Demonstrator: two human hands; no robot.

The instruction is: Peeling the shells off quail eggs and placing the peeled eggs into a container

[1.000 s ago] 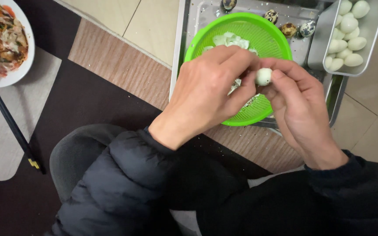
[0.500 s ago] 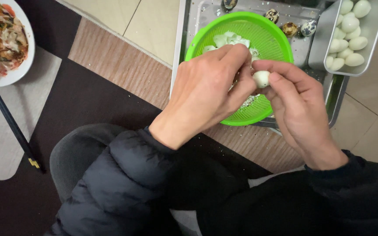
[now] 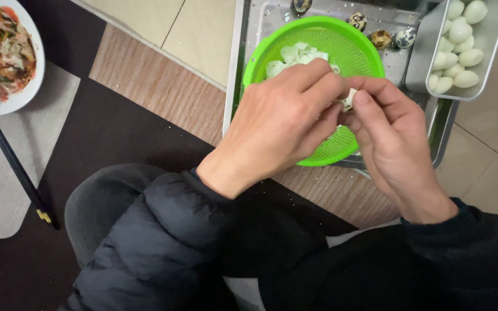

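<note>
While pinched between both hands' fingers (image 3: 318,86), small egg (image 3: 350,99) overhangs green basket (image 3: 364,57).

Four speckled eggs (image 3: 381,38), one green strainer (image 3: 353,46), one chopstick pair (image 3: 8,155) (black).

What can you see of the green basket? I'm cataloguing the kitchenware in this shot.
The green basket is a round, bright green strainer that looks like plastic, with a solid rim and fine mesh-like walls. It sits upright in a metal tray on the floor. Pale shell pieces lie inside it. The left hand and right hand hover over it, hiding its near half; whether they touch it is unclear.
</note>
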